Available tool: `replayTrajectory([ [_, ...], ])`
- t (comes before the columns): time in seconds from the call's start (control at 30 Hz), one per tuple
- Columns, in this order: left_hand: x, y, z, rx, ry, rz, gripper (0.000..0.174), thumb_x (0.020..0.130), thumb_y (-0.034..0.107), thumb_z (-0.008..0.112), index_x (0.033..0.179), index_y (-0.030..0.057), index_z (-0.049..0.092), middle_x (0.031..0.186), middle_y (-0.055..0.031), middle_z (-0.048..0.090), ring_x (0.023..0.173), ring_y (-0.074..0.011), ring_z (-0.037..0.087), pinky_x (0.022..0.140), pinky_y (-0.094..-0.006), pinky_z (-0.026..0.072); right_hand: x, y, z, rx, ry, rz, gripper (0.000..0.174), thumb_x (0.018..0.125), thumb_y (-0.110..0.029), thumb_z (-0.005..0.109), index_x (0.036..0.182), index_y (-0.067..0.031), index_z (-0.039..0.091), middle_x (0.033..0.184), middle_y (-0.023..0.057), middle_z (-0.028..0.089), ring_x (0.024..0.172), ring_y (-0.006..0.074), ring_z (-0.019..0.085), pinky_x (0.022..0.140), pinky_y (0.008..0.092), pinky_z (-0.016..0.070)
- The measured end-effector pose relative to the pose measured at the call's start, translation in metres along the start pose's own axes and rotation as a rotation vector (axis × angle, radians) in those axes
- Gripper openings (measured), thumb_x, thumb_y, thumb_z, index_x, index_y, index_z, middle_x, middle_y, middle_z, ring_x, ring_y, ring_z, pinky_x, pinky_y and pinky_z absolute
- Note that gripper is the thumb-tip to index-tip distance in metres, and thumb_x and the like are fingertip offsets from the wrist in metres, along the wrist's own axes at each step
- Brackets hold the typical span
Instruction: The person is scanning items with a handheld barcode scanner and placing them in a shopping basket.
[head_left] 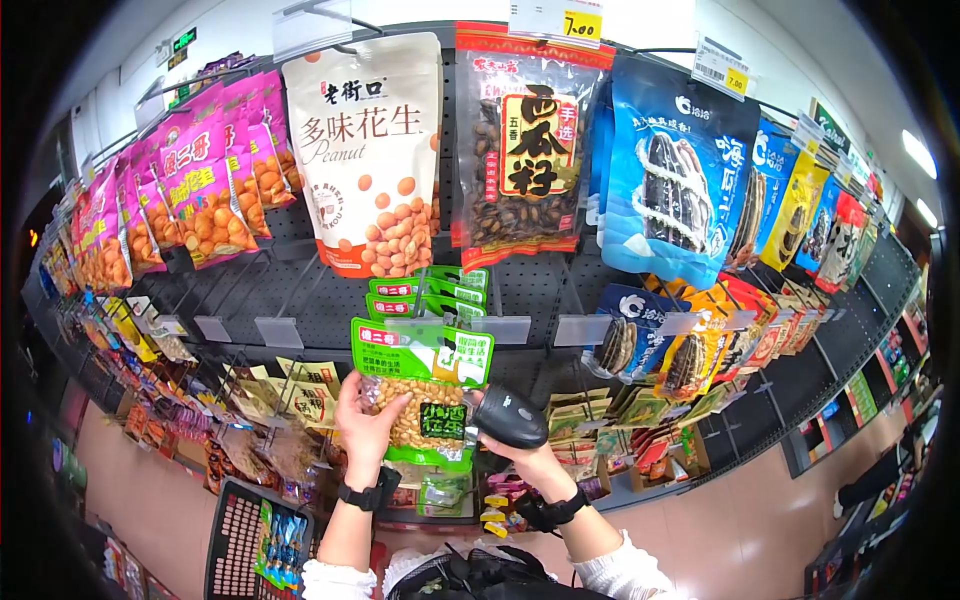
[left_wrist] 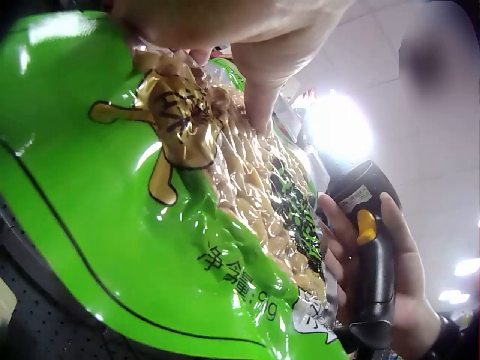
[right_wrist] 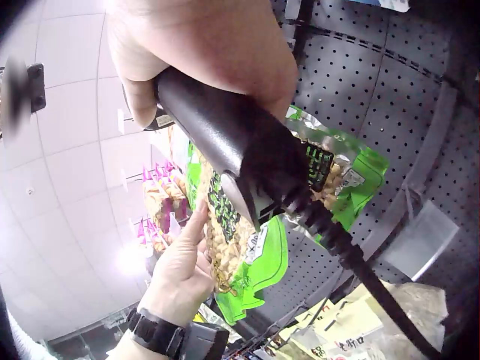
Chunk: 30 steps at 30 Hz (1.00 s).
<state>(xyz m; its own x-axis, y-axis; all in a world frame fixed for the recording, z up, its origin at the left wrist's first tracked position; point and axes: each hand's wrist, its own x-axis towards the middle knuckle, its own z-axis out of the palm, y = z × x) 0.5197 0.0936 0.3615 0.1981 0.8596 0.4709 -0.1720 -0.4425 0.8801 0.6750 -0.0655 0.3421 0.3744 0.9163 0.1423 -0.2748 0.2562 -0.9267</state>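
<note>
A green bag of peanuts (head_left: 412, 400) is held upright before the shelf by the left hand (head_left: 366, 424), whose thumb lies across the front. In the left wrist view that hand (left_wrist: 240, 37) grips the bag (left_wrist: 97, 202) by its edge, thumb pressing the clear window. The right hand (head_left: 530, 462) is wrapped round a black handheld scanner (head_left: 512, 416) beside the bag's right edge. In the left wrist view the scanner (left_wrist: 375, 277) shows a yellow trigger. The right wrist view shows the right hand (right_wrist: 210, 52) round the scanner's handle (right_wrist: 217, 127), its cable hanging down.
Peanut (head_left: 365, 160), melon seed (head_left: 530, 150) and blue sunflower seed bags (head_left: 675, 180) hang above. Pink bags (head_left: 195, 180) hang at the left. More green bags (head_left: 425, 283) hang behind the held one. A dark basket (head_left: 232, 540) with blue and green packets stands below left.
</note>
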Motion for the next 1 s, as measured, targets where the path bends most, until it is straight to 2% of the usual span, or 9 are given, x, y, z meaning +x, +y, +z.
replayTrajectory([
  [0.07,-0.001,0.01,0.004,-0.093,-0.067,-0.103,0.061,0.064,-0.006,0.073,0.117,-0.0071,0.043,0.105,-0.0115,0.056,0.092,-0.015,0.057,0.079,-0.0259,0.0481,0.003,-0.001,0.0,0.028,-0.019,-0.006,0.057,0.073,0.006,0.063,0.126,-0.0042,0.044,0.126,0.006,0.049,0.115,0.0165,0.046,0.097,0.0302,0.0353],
  [0.23,-0.004,0.004,0.003,-0.01,-0.036,0.045,0.056,0.065,-0.006,0.072,0.116,-0.0067,0.047,0.101,-0.0074,0.055,0.091,-0.0139,0.057,0.078,-0.0248,0.0473,0.002,-0.007,0.003,0.072,0.0,0.0,0.057,0.073,0.006,0.063,0.126,-0.0041,0.044,0.126,0.006,0.049,0.117,0.0165,0.045,0.098,0.0308,0.0335],
  [0.3,-0.005,0.005,0.0,0.037,-0.037,0.06,0.054,0.065,-0.007,0.071,0.114,-0.0067,0.048,0.103,-0.0082,0.056,0.092,-0.0142,0.056,0.08,-0.025,0.0457,0.001,-0.004,0.003,0.066,0.005,0.005,0.056,0.074,0.005,0.062,0.126,-0.004,0.044,0.126,0.006,0.049,0.117,0.0166,0.044,0.099,0.0308,0.0325],
  [0.33,-0.005,0.006,0.001,0.083,-0.038,0.078,0.051,0.065,-0.008,0.07,0.112,-0.0068,0.049,0.104,-0.009,0.057,0.093,-0.0145,0.055,0.083,-0.0253,0.0441,0.001,0.001,0.003,0.075,0.018,-0.013,0.051,0.073,0.003,0.066,0.12,-0.0045,0.049,0.118,0.0047,0.053,0.109,0.0145,0.049,0.094,0.0293,0.037],
  [0.37,-0.007,0.009,0.001,0.08,-0.036,0.083,0.051,0.065,-0.008,0.07,0.112,-0.0068,0.049,0.104,-0.009,0.057,0.093,-0.0145,0.055,0.083,-0.0253,0.0441,0.002,0.005,0.002,0.085,0.029,-0.032,0.045,0.072,0.001,0.069,0.114,-0.0049,0.054,0.111,0.0034,0.057,0.1,0.0125,0.053,0.088,0.0278,0.0415],
  [0.63,-0.016,-0.013,-0.009,0.203,-0.023,0.085,0.059,0.064,-0.004,0.073,0.117,-0.0077,0.046,0.108,-0.0093,0.054,0.096,-0.0142,0.053,0.084,-0.026,0.0433,-0.004,0.013,-0.002,0.081,0.004,-0.019,0.043,0.073,-0.001,0.07,0.113,-0.0049,0.055,0.11,0.003,0.058,0.099,0.0118,0.053,0.087,0.0274,0.0411],
  [0.87,-0.001,-0.011,-0.003,0.193,-0.039,0.084,0.057,0.065,-0.007,0.071,0.117,-0.0074,0.046,0.107,-0.0082,0.056,0.094,-0.0133,0.055,0.082,-0.0243,0.0452,0.003,-0.002,0.004,0.155,-0.005,-0.01,0.043,0.074,-0.002,0.068,0.114,-0.0045,0.054,0.111,0.0032,0.058,0.099,0.0117,0.053,0.088,0.0269,0.0406],
  [0.93,0.005,-0.01,0.003,0.089,0.003,0.148,0.056,0.061,0.004,0.077,0.11,-0.0068,0.052,0.091,-0.0067,0.055,0.082,-0.0136,0.055,0.072,-0.0248,0.0458,0.007,-0.003,0.004,0.153,-0.012,-0.031,0.044,0.075,-0.003,0.068,0.116,-0.0049,0.053,0.112,0.0031,0.057,0.1,0.0121,0.053,0.089,0.0272,0.0399],
  [1.0,0.008,-0.012,0.002,0.112,-0.01,0.139,0.056,0.062,0.004,0.078,0.11,-0.0062,0.052,0.092,-0.0069,0.055,0.083,-0.0137,0.055,0.073,-0.0249,0.0459,0.008,-0.002,0.002,0.169,0.007,0.002,0.044,0.075,-0.004,0.069,0.116,-0.0049,0.053,0.114,0.0035,0.056,0.103,0.0121,0.051,0.092,0.0283,0.0383],
])
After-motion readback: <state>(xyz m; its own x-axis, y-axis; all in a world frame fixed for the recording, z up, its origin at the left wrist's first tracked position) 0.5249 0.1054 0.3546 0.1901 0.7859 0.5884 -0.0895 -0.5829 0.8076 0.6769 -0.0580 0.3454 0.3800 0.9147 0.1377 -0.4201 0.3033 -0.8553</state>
